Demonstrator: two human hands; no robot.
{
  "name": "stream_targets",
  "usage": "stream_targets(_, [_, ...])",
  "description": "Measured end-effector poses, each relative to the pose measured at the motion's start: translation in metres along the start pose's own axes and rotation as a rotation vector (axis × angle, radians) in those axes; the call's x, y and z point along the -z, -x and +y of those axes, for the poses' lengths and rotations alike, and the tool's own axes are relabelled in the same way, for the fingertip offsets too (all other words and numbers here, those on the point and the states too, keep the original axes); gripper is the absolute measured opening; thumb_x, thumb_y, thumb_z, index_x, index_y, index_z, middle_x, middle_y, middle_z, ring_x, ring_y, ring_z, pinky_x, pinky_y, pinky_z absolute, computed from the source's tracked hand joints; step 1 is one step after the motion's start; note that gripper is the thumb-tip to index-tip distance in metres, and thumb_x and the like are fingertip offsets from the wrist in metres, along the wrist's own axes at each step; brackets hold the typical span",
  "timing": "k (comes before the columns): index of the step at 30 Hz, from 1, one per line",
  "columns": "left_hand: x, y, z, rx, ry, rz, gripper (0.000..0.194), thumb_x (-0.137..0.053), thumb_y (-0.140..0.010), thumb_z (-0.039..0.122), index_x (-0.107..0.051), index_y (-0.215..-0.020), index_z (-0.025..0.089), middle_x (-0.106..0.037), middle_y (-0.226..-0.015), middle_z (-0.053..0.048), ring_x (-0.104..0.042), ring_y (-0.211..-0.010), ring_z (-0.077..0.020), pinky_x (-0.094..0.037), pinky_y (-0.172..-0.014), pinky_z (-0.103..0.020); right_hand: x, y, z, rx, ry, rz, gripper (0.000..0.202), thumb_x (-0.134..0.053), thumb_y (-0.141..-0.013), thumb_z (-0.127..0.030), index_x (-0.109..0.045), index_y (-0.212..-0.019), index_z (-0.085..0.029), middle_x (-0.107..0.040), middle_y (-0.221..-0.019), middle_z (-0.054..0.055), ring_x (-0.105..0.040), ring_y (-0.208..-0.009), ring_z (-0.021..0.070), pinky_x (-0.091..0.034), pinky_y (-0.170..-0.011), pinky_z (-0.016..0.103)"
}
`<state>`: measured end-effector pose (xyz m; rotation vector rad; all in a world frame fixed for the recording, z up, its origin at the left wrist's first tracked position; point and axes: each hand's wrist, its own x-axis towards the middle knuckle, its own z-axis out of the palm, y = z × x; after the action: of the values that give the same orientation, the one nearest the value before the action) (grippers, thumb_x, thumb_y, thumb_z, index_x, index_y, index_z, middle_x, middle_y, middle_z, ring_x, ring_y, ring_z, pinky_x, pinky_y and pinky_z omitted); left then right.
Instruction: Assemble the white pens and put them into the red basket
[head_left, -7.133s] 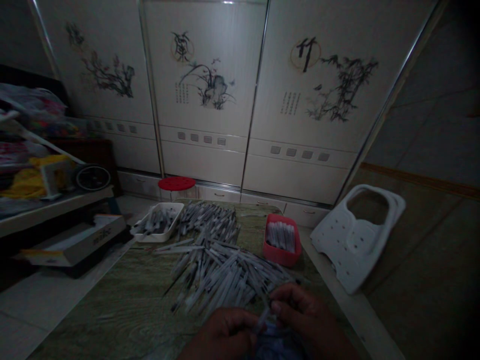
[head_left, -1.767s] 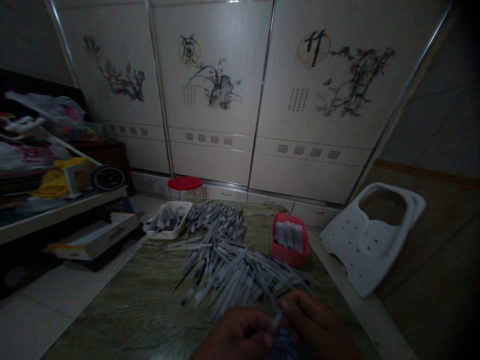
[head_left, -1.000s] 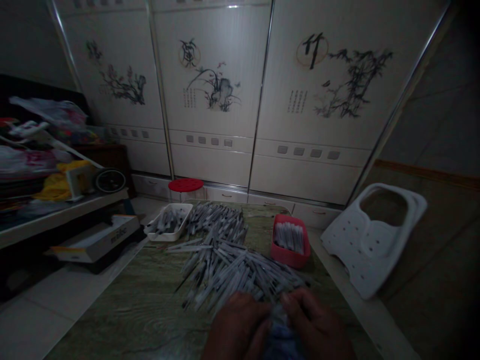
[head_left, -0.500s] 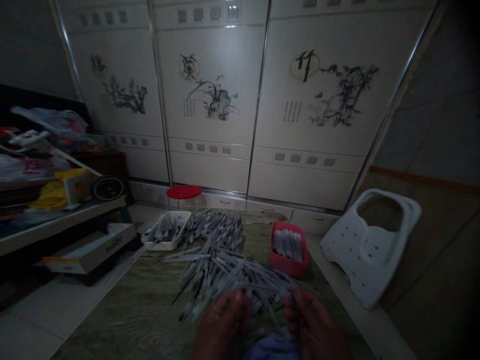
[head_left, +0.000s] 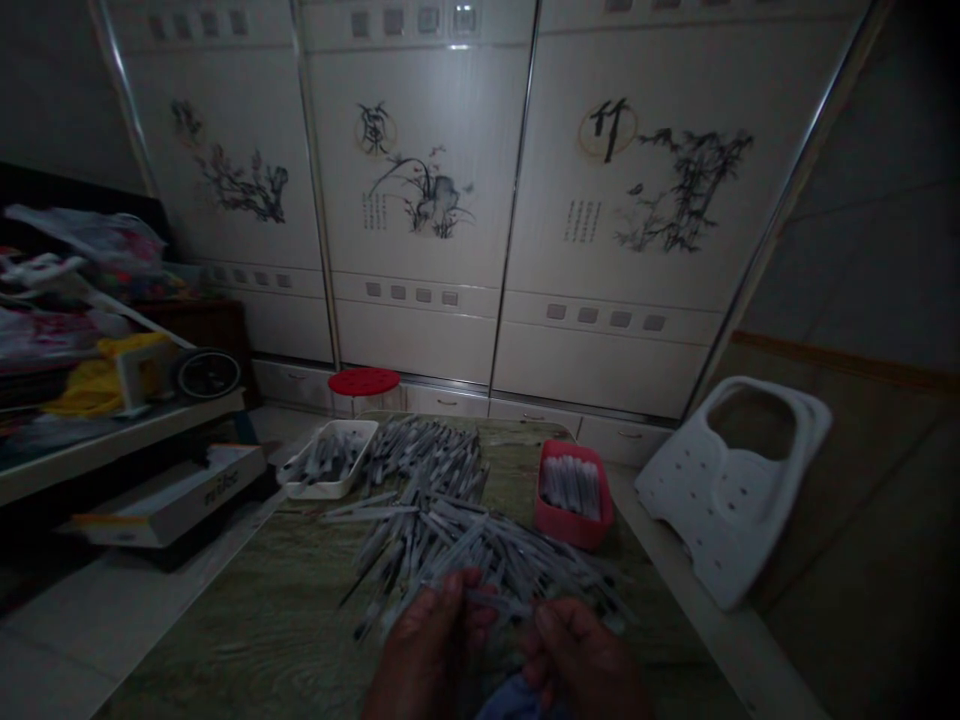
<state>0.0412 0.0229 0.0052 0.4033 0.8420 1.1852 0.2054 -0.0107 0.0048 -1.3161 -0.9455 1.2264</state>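
Note:
My left hand and my right hand are low in the view, at the near part of the table. Both hands pinch a slim translucent pen, one at each end. Beyond them spreads a heap of similar pens, grey-white with some dark tips. At the table's back left a white tray holds more pens. Upright pens stand packed in a red container on the right. Something bluish lies below my hands.
The wooden-patterned table fills the lower middle. A red stool stands behind it. To the right leans a white plastic panel; a cluttered bench is on the left, with a box beneath.
My hands have come closer together, my right hand moving left, and the pen between them shows more clearly. The whole view has shifted slightly.

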Motion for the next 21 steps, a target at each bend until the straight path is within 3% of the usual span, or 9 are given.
stream_targets(5, [-0.004,0.005,0.000,0.011,-0.083,-0.067,0.044,-0.086,-0.075,0.044,-0.074,-0.105,0.014,-0.078,-0.086,-0.007,-0.068,-0.069,-0.0148,-0.053,-0.066,-0.024,-0.011,0.001,0.015,-0.063,0.036,0.017,0.067,-0.064,-0.070,-0.086,-0.062,-0.073,-0.020,-0.065,-0.056,-0.001,-0.050,-0.042,0.0101,-0.037,-0.042,0.022])
stream_targets(8, [-0.009,0.008,-0.002,0.042,-0.104,-0.120,0.044,-0.083,-0.078,0.045,-0.072,-0.106,0.014,-0.078,-0.089,-0.010,-0.070,-0.070,-0.0182,-0.055,-0.066,-0.029,-0.008,-0.001,0.016,-0.002,0.162,-0.006,0.065,-0.057,-0.078,-0.083,-0.066,-0.077,-0.019,-0.062,-0.055,-0.002,-0.051,-0.044,0.0111,-0.039,-0.047,0.023])
stream_targets(12, [-0.014,0.012,0.003,-0.015,-0.068,0.080,0.022,-0.073,-0.088,0.035,-0.070,-0.097,0.015,-0.079,-0.093,-0.012,-0.075,-0.079,-0.0206,-0.059,-0.074,-0.032,0.034,-0.009,0.002,0.117,0.379,0.139,0.047,-0.053,-0.090,-0.064,-0.071,-0.094,-0.020,-0.069,-0.074,0.001,-0.063,-0.065,0.0194,-0.046,-0.058,0.028])
stream_targets(14, [-0.016,0.014,0.007,-0.024,-0.073,0.135,0.016,-0.070,-0.090,0.030,-0.068,-0.097,0.016,-0.079,-0.091,-0.012,-0.076,-0.078,-0.0216,-0.061,-0.074,-0.034,0.064,-0.015,-0.005,0.152,0.515,0.236,0.037,-0.055,-0.091,-0.052,-0.072,-0.103,-0.022,-0.076,-0.094,0.006,-0.069,-0.090,0.0256,-0.050,-0.076,0.033])
stream_targets(16, [-0.018,0.015,0.010,-0.035,-0.088,0.154,0.013,-0.068,-0.090,0.027,-0.066,-0.097,0.016,-0.079,-0.088,-0.011,-0.076,-0.076,-0.0216,-0.062,-0.073,-0.035,0.092,-0.020,-0.007,0.141,0.646,0.316,0.033,-0.051,-0.091,-0.045,-0.072,-0.102,-0.022,-0.076,-0.098,0.008,-0.070,-0.094,0.0284,-0.050,-0.079,0.037])
stream_targets(21, [-0.017,0.014,0.006,-0.048,-0.101,0.149,0.014,-0.065,-0.092,0.028,-0.066,-0.098,0.015,-0.078,-0.085,-0.011,-0.076,-0.077,-0.0216,-0.062,-0.072,-0.034,0.124,-0.026,0.009,0.166,0.953,0.255,0.020,-0.053,-0.085,-0.032,-0.070,-0.092,-0.024,-0.073,-0.092,0.007,-0.068,-0.090,0.0286,-0.046,-0.076,0.037])
